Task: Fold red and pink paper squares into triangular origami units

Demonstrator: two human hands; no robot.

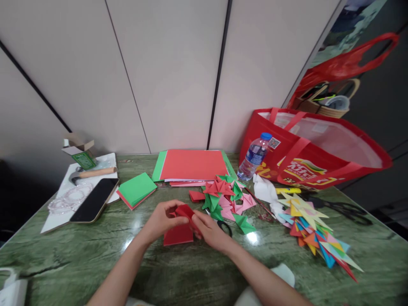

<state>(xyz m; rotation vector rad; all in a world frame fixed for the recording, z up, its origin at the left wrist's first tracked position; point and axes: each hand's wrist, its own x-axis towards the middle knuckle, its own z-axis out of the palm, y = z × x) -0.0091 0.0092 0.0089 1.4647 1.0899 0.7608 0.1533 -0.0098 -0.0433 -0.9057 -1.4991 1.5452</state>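
Between both hands is a small folded piece of red paper (184,211), held just above the table. My left hand (165,219) pinches its left side with thumb and fingers. On the right edge, my right hand (208,229) grips the same paper, thumb on top. Below them lies a stack of dark red paper squares (178,236), partly covered by my hands. Just right of my right hand is a heap of folded red, pink and green paper pieces (223,197), with a black scissors handle (225,228) showing at its near edge.
Green paper squares (137,189) and a phone (95,200) lie left. A stack of red sheets (194,165) is at the back. Rightward stand a water bottle (255,156) and a red bag (299,153), near colourful folded paper (318,229) and black scissors (341,209).
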